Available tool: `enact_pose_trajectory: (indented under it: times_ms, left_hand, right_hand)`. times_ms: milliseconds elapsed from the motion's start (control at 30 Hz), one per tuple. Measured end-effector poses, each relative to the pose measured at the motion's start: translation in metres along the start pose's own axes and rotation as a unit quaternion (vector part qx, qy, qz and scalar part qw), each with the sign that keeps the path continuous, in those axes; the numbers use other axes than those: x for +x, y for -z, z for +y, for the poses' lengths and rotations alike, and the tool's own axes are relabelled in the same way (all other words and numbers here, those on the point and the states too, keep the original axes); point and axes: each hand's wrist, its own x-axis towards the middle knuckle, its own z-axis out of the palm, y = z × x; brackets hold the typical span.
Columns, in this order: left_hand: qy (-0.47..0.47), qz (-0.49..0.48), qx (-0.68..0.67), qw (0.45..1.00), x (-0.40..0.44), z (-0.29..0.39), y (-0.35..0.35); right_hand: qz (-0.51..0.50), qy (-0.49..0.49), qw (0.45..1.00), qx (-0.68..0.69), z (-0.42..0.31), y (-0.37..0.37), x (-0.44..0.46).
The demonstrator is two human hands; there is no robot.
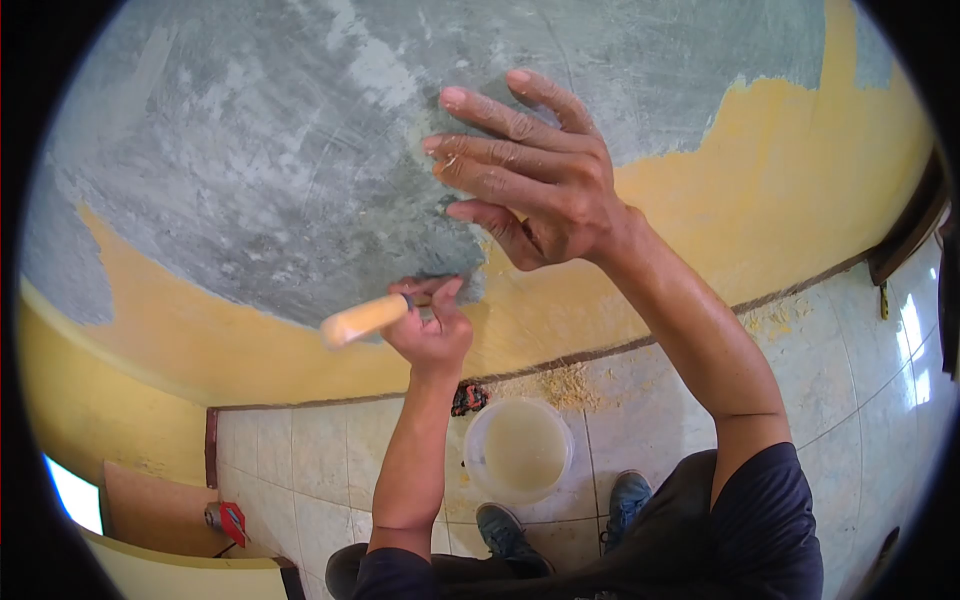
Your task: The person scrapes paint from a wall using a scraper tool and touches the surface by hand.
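My left hand (pixel 435 335) is closed around a scraper with a pale wooden handle (pixel 365 320). The handle points out to the left, while most of the blade is hidden behind my fingers near the wall. Higher up and to the right, my right hand (pixel 545 170) is open, its dusty fingers spread in front of the wall; whether the fingertips touch it I cannot tell. The wall (pixel 280 180) is bare grey in its upper part with whitish patches. Yellow paint (pixel 760 190) with a ragged edge covers its lower part.
A white bucket (pixel 567 452) of cloudy liquid stands on the tiled floor by my feet. Paint flakes (pixel 570 387) lie along the wall's base, beside a small red-and-black object (pixel 468 399). A red object (pixel 232 522) is at lower left, near a low yellow wall (pixel 180 568).
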Motion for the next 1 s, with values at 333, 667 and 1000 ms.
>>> enact_pose_trajectory:
  times_ms: [333,667,1000]
  left_hand:
    - [-0.006,0.016,0.023,1.0,0.004,-0.002,0.002]
    - [-0.032,-0.02,0.087,0.995,0.01,0.007,0.005]
    - [-0.014,-0.039,0.067,0.997,0.007,0.002,0.007]
  right_hand:
    - [0.005,0.012,1.0,0.001,0.004,-0.001,0.001]
    - [0.012,0.019,1.0,0.005,0.005,-0.003,0.0]
    - [0.011,0.012,1.0,0.005,0.002,-0.002,-0.001]
